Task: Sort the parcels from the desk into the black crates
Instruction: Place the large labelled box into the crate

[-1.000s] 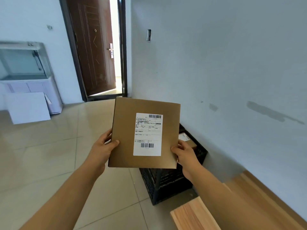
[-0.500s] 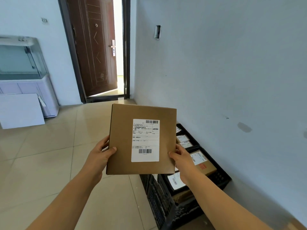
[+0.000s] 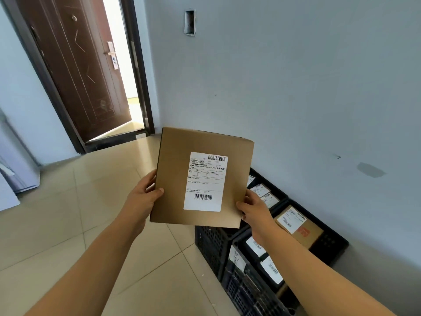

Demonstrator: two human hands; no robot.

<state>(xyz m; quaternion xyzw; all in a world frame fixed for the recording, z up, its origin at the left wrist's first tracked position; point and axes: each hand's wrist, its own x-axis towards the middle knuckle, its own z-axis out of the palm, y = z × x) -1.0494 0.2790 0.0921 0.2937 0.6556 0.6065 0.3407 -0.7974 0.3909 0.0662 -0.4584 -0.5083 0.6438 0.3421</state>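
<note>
Pinching the parcel (image 3: 175, 179) at its left edge, the left hand (image 3: 142, 197) has its thumb laid on the brown face and its fingers (image 3: 149, 179) curled behind. The right hand (image 3: 252, 207) grips the lower right corner the same way, thumb on the front, fingers hidden behind the card. The parcel is a flat brown box held upright in the air, face to the camera, with a white label (image 3: 205, 181) bearing two barcodes on its right half. Just below and to the right of the parcel stand two black crates on the floor, set against the wall (image 3: 307, 87). The far crate (image 3: 279, 191) is partly covered by the parcel and shows small labelled packets. The near crate (image 3: 328, 238) lies under the right forearm and holds a brown box (image 3: 303, 229) with a white label and red print, plus more labelled packets. Left of the parcel runs the tiled floor (image 3: 91, 224). Above and left of it, a dark brown door (image 3: 77, 71) stands ajar with bright light in the gap.
</note>
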